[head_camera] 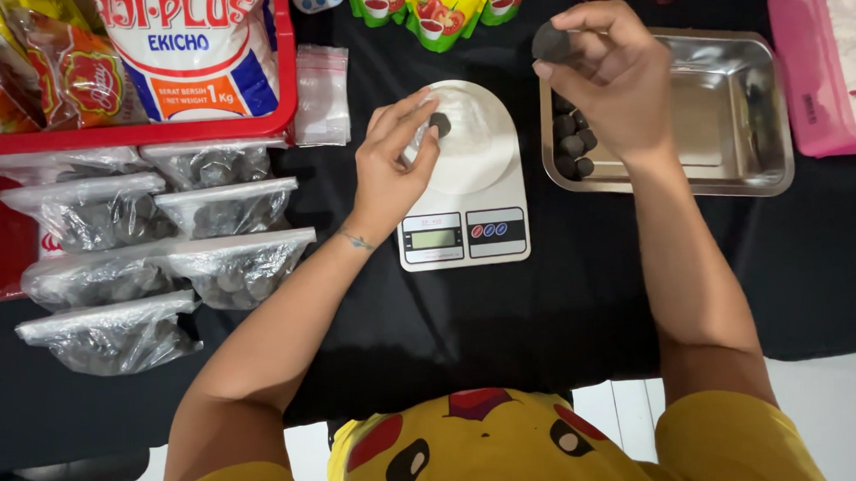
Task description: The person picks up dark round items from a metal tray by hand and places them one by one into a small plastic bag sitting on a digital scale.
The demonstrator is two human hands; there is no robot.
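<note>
A white kitchen scale (466, 224) stands on the black cloth, and a clear plastic bag (469, 121) lies on its round platform. My left hand (393, 165) rests on that bag and pinches a small dark ball (439, 125) at its mouth. My right hand (601, 69) hovers above the left end of a steel tray (730, 112) with a dark ball (551, 43) between its fingertips. Several more dark balls (572, 143) lie in the tray's left corner.
Several sealed clear bags of dark balls (159, 252) lie in a stack at the left. A red tray (134, 128) with food packets sits at the back left, empty clear bags (322, 96) beside it. Sauce pouches (432, 9) line the back; a pink tub (829, 59) of white powder stands at the right.
</note>
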